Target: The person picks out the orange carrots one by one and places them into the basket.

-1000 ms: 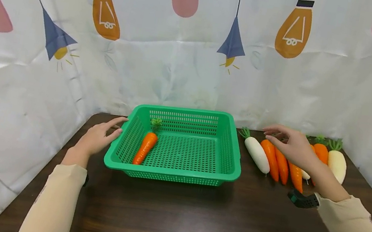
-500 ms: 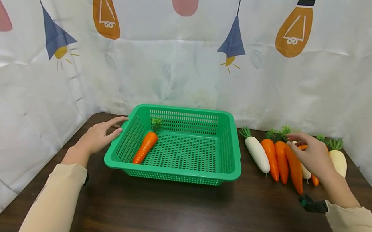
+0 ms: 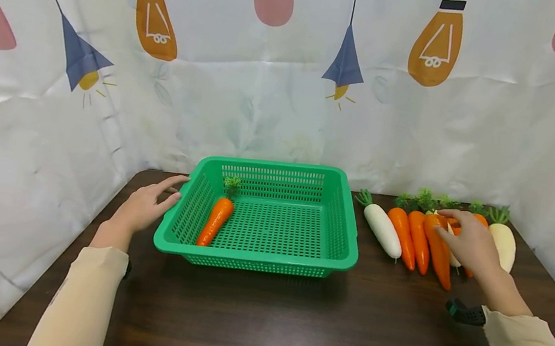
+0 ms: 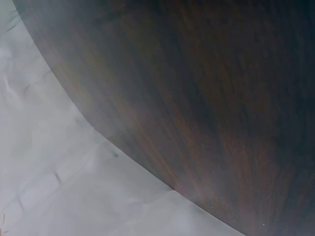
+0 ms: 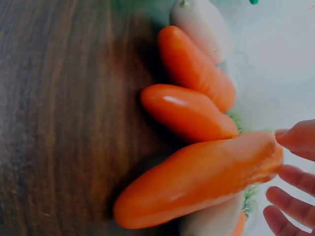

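At the left rim of a green plastic basket (image 3: pixel 269 259) rests my left hand (image 3: pixel 141 209), fingers loosely bent and fingertips at the rim. One leafy carrot (image 3: pixel 216 222) lies along the basket's left side. My right hand (image 3: pixel 476 241) is at the top end of a large orange carrot (image 5: pixel 197 172), with thumb and fingers spread about that end. Seen from the right wrist, the thumb tip and fingertips (image 5: pixel 288 174) come right up to it. Two smaller carrots (image 5: pixel 187 110) and a white radish (image 5: pixel 199 27) lie beside it.
More carrots and pale radishes sit partly behind my right hand, with a cream radish (image 3: pixel 503 245) at the far right. A patterned white curtain (image 3: pixel 277 106) hangs behind the dark wooden table (image 3: pixel 253 326). Only table and cloth show in the left wrist view.
My right hand has moved right and lower, from over the row of carrots to the top end of the large carrot. My left hand and the basket keep their places.
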Demonstrator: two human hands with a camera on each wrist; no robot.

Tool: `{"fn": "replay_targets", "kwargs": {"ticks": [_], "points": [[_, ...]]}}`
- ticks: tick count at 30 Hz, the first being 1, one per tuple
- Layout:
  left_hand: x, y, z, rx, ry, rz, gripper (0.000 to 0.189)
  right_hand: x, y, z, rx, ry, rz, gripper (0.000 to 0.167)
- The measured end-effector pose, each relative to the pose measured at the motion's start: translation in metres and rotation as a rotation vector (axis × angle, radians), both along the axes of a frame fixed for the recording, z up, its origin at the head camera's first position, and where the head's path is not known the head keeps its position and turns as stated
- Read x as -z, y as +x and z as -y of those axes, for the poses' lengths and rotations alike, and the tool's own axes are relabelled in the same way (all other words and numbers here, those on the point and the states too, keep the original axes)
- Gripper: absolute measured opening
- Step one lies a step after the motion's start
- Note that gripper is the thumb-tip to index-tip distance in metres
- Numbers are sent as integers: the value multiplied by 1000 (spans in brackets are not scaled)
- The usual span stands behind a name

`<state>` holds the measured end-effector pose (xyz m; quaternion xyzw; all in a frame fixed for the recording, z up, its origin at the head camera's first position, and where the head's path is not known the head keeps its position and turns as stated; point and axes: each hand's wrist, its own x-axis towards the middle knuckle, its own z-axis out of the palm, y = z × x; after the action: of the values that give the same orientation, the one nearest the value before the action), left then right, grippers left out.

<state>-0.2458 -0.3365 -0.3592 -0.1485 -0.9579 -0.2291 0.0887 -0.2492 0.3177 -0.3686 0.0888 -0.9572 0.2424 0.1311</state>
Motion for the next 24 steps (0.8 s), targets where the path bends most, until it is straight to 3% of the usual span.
{"fn": "replay_targets", "kwargs": {"ticks": [15,24], "points": [[3,-1,0,-2,17,-6,53,8,-7,3,31,9,57,59],[1,0,-1,-5,20,-2,52,8,-8,5,40,18,64,59]]}}
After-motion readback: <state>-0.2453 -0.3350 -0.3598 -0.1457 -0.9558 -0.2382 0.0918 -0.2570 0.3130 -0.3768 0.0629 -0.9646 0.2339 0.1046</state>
